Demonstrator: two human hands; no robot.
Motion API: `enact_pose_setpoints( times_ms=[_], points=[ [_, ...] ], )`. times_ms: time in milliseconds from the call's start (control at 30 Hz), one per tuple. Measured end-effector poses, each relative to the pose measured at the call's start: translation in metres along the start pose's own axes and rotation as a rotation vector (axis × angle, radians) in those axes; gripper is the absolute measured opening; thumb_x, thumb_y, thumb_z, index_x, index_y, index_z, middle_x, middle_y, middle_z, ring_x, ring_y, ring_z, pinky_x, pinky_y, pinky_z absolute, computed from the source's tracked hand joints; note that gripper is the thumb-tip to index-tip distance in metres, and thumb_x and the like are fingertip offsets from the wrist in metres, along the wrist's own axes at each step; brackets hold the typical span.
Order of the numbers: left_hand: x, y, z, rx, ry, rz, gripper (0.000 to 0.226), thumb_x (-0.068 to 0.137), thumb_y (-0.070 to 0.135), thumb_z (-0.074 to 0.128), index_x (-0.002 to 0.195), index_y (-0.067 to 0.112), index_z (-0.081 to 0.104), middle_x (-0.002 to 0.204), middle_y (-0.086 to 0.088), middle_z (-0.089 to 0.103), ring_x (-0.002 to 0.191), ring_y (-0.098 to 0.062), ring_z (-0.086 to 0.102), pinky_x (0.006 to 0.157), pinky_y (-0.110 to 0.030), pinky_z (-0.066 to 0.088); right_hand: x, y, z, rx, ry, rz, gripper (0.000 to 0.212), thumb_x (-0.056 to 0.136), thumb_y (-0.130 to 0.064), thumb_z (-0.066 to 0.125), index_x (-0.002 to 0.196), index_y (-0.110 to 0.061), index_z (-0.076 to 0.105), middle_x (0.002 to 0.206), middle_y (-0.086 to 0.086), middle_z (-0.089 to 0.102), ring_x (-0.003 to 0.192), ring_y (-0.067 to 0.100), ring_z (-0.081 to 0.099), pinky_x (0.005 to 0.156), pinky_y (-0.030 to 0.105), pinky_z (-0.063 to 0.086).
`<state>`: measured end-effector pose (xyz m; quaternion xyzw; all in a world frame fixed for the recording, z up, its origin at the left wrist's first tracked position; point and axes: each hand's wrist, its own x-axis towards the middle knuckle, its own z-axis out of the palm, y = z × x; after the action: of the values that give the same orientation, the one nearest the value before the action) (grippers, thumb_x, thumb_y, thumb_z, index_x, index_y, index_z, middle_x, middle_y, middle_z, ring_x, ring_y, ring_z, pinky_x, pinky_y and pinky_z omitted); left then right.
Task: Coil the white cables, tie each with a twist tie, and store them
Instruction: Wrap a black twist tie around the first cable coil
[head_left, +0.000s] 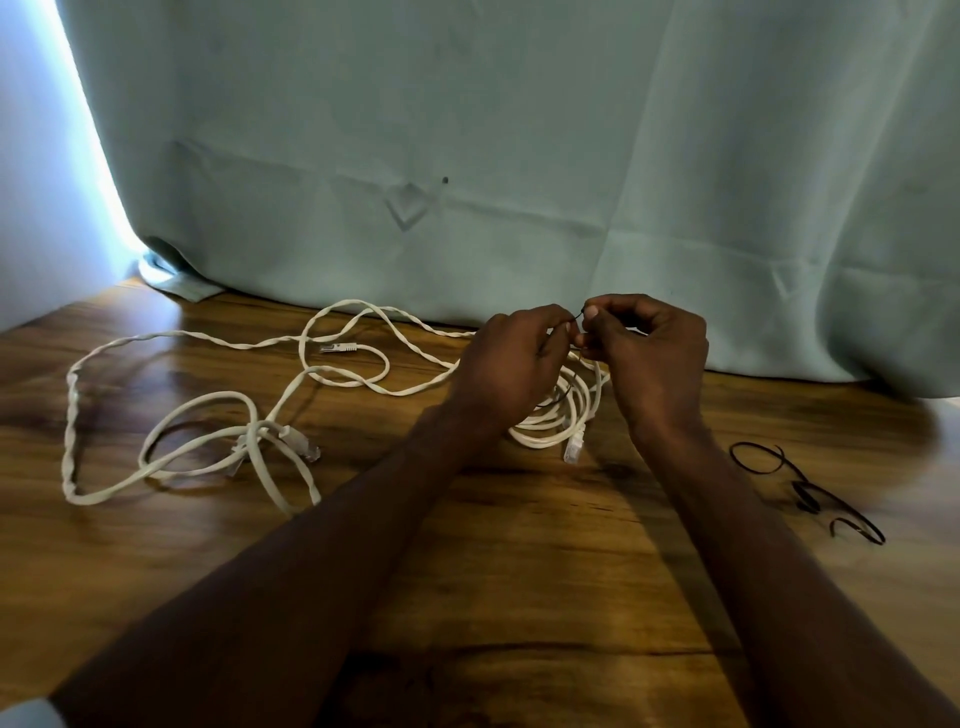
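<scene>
Head view: both hands raised just above the counter (519, 571), close together, in front of a pale green curtain (467, 130).
Step in hand: by the look of it, tying the first coil with a twist tie.
Left hand (511, 358): fingers curled, pinching one end of the dark twist tie (575, 318); appears also to steady the coil beneath, though the hand hides the contact.
Right hand (647, 348): fingers curled, thumb and forefinger pinching the other end of the tie, just beside the left fingertips.
Coiled cable (566, 410): white, several loops bunched under and between the hands, clear plug (574, 447) hanging at the near edge.
Loose cables (208, 405): white, sprawled and tangled on the counter to the left, not yet coiled.
Spare ties (810, 488): dark, lying on the counter to the right, well apart from the coil.
To do it well: keep all loops gathered inside the tie; cross the ends close against the bundle; twist snugly several turns, without kinking the cable; tuck the plug in.
Risk: a loop slipping free while both hands work the tie; slack wrap letting the coil spring open.
Storage place: not in view.
</scene>
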<state>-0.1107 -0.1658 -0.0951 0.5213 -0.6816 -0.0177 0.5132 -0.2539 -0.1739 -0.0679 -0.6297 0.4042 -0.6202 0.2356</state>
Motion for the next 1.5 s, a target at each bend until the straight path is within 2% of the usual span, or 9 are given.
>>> enact_pose_setpoints(
  times_ms=[200,367,600,800,967,1067,1300,1400,1500],
  points=[
    [-0.001,0.002,0.001,0.028,0.020,-0.007,0.028,0.106,0.035,0.048,0.117,0.022,0.071,0.094,0.004,0.076,0.083,-0.013,0.068,0.074,-0.040,0.056,-0.001,-0.001,0.001,-0.035,-0.064,-0.021,0.015,0.096,-0.012,0.070,0.106,-0.015,0.081,0.095,-0.004,0.079,0.086,0.009,0.076,0.084,0.037,0.064],
    [-0.003,0.004,0.002,0.013,0.027,-0.009,0.022,0.108,0.039,0.048,0.121,0.026,0.060,0.064,0.009,0.061,0.056,-0.005,0.057,0.055,-0.032,0.043,0.003,0.000,-0.002,0.007,-0.122,0.014,0.025,0.098,-0.008,0.065,0.118,-0.020,0.074,0.093,0.001,0.079,0.086,0.013,0.077,0.083,0.041,0.064],
    [-0.001,0.006,-0.002,-0.188,0.041,-0.016,0.021,0.110,0.033,0.047,0.117,0.023,0.063,0.084,0.009,0.070,0.054,0.008,0.058,0.054,-0.021,0.041,0.003,-0.007,-0.008,0.174,-0.290,0.108,0.024,0.097,-0.006,0.067,0.121,-0.011,0.071,0.087,0.011,0.079,0.085,0.021,0.078,0.067,0.026,0.059],
    [0.001,0.001,-0.002,-0.173,0.035,-0.037,0.021,0.110,0.037,0.044,0.107,0.024,0.061,0.069,0.001,0.064,0.047,-0.014,0.059,0.050,-0.044,0.052,0.006,-0.005,-0.008,0.188,-0.193,0.148,0.019,0.099,-0.010,0.066,0.117,-0.010,0.070,0.077,0.005,0.075,0.071,0.014,0.071,0.065,0.026,0.058],
    [0.000,0.007,-0.001,-0.276,-0.011,-0.066,0.018,0.110,0.032,0.046,0.106,0.020,0.060,0.067,-0.011,0.066,0.040,-0.018,0.059,0.044,-0.032,0.047,0.006,-0.003,-0.005,0.152,-0.287,0.186,0.021,0.101,-0.010,0.062,0.122,-0.012,0.067,0.067,-0.001,0.065,0.062,0.007,0.063,0.060,0.023,0.056],
    [0.001,0.006,-0.002,-0.319,-0.014,-0.084,0.020,0.109,0.031,0.047,0.103,0.017,0.060,0.071,-0.015,0.066,0.040,-0.021,0.058,0.043,-0.032,0.047,0.006,-0.004,-0.004,0.149,-0.312,0.217,0.016,0.102,-0.014,0.061,0.115,-0.011,0.069,0.067,0.000,0.063,0.060,0.009,0.060,0.056,0.025,0.052],
    [0.000,0.007,-0.003,-0.293,-0.066,-0.049,0.019,0.109,0.029,0.048,0.102,0.016,0.061,0.070,-0.023,0.058,0.047,-0.007,0.052,0.047,-0.025,0.042,0.006,-0.006,-0.011,0.280,-0.297,0.335,0.007,0.095,-0.012,0.068,0.099,-0.014,0.074,0.085,-0.003,0.072,0.080,0.013,0.066,0.066,0.029,0.057],
    [0.000,0.008,0.000,-0.276,-0.068,-0.023,0.018,0.109,0.031,0.048,0.102,0.022,0.062,0.074,-0.017,0.063,0.058,-0.021,0.059,0.054,-0.040,0.049,0.008,-0.005,-0.011,0.313,-0.264,0.328,0.012,0.093,-0.011,0.065,0.092,-0.020,0.072,0.091,-0.003,0.071,0.090,0.015,0.066,0.071,0.029,0.054],
    [-0.002,0.005,0.000,-0.286,-0.054,-0.048,0.017,0.107,0.034,0.052,0.099,0.027,0.065,0.081,-0.002,0.071,0.074,-0.018,0.069,0.068,-0.045,0.058,0.014,-0.001,-0.013,0.519,-0.185,0.400,0.009,0.095,-0.019,0.065,0.090,-0.025,0.070,0.097,-0.004,0.070,0.102,0.017,0.064,0.080,0.035,0.049]
  ],
)
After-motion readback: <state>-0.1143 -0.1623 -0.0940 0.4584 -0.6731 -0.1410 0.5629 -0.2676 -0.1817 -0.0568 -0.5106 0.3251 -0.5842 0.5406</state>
